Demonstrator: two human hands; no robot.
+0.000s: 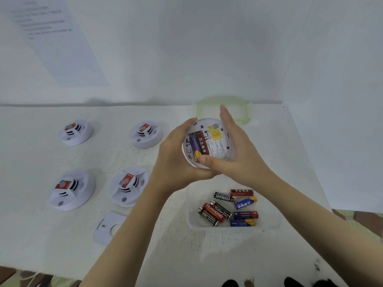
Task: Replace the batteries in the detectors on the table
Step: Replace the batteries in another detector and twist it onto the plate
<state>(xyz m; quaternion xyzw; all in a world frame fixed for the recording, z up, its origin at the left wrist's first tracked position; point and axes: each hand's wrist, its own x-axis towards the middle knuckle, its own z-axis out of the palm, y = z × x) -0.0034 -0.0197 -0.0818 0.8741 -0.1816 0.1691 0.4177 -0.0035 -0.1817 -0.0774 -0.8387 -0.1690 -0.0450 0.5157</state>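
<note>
White table meets a white wall; a detector is held upturned above its middle, gripped round the left rim by the curled fingers of the left hand. Fingers of the right hand are kept straight and pressed together along the right rim, its thumb pressed on the batteries inside. Four more detectors are set by the left edge, a tray of cells near the front edge.

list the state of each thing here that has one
held detector: turned over, back open, two batteries in its bay
left hand: grips the held detector's rim
right hand: fingers straight, thumb presses on a battery end
other detectors: four, face up on the table
cover: off, lying flat on the table
tray: open, loose batteries inside
</note>
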